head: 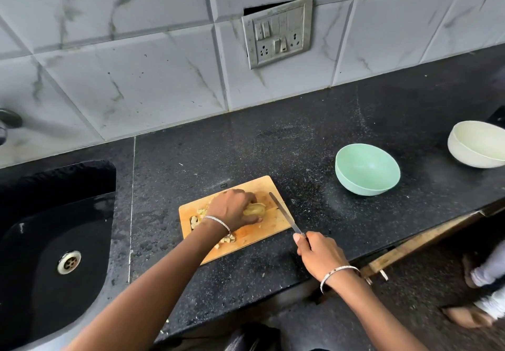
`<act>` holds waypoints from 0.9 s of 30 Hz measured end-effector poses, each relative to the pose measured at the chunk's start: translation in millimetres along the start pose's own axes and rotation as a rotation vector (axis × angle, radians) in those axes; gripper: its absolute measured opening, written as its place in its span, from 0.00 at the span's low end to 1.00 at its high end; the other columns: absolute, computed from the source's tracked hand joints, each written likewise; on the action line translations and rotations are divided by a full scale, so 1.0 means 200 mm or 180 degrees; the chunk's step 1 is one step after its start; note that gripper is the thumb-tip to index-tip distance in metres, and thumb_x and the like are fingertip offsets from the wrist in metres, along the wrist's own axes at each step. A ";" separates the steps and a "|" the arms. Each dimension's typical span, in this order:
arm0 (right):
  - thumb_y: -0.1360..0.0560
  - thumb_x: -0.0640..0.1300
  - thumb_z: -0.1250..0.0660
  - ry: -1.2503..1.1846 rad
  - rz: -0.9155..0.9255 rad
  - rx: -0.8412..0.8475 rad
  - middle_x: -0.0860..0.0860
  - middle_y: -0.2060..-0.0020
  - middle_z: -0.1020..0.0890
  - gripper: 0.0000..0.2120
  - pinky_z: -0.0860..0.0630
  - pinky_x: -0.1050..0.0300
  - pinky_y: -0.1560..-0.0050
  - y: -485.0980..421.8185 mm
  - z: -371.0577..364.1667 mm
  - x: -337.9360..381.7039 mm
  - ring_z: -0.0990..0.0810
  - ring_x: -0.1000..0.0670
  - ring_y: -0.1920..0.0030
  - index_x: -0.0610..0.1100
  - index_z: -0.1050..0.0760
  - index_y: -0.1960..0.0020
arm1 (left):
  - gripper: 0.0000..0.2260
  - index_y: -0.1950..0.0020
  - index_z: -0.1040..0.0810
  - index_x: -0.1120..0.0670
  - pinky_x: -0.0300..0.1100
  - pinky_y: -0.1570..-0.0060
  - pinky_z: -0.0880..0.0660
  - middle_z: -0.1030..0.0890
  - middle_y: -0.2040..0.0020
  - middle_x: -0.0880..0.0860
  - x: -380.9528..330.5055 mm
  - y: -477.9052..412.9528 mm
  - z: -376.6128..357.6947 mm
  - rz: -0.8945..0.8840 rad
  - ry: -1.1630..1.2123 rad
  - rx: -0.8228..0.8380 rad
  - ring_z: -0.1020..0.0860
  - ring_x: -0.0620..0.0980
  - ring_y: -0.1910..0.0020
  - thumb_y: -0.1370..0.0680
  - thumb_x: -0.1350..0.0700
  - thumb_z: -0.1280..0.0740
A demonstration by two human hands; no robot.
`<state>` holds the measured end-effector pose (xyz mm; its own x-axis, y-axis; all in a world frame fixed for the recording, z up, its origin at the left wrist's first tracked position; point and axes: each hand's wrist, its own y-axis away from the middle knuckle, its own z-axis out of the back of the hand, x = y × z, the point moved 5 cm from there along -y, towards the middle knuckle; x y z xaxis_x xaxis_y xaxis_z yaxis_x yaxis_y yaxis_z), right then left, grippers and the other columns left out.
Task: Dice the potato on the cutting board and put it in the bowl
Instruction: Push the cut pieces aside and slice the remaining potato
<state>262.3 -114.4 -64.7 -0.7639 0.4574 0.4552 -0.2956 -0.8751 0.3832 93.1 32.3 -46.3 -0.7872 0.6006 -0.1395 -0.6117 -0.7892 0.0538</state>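
Observation:
A wooden cutting board (269, 186) lies on the black counter. On it my left hand (232, 208) curls over a yellowish potato piece (255, 209) and holds it down. Diced potato bits (200, 212) lie beside and under my left wrist, with more of them near the board's front edge. My right hand (318, 252) grips the handle of a knife (284, 211); the blade points away from me over the board's right edge, to the right of the potato. An empty mint-green bowl (367, 169) stands on the counter to the right of the board.
A cream bowl (478, 143) stands at the far right. A black sink (54, 236) with a metal drain fills the left side. Behind is a tiled wall with a switch plate (277, 32). Someone's bare feet (475, 296) show on the floor at lower right.

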 end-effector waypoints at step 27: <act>0.17 0.54 0.50 0.0179 0.0469 0.0075 0.43 0.51 0.20 0.17 0.29 0.49 0.57 -0.07 -0.08 0.23 0.20 0.38 0.50 0.45 0.28 0.48 | 0.17 0.42 0.19 0.42 0.44 0.55 0.22 0.15 0.51 0.46 -0.01 0.08 -0.07 0.1125 0.0663 -0.0470 0.19 0.50 0.51 0.29 0.42 0.28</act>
<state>222.5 -83.6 -63.1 -0.8292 0.3142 0.4623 -0.1649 -0.9278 0.3348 85.5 17.2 -59.2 -0.9046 0.2635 -0.3352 -0.2777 -0.9607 -0.0057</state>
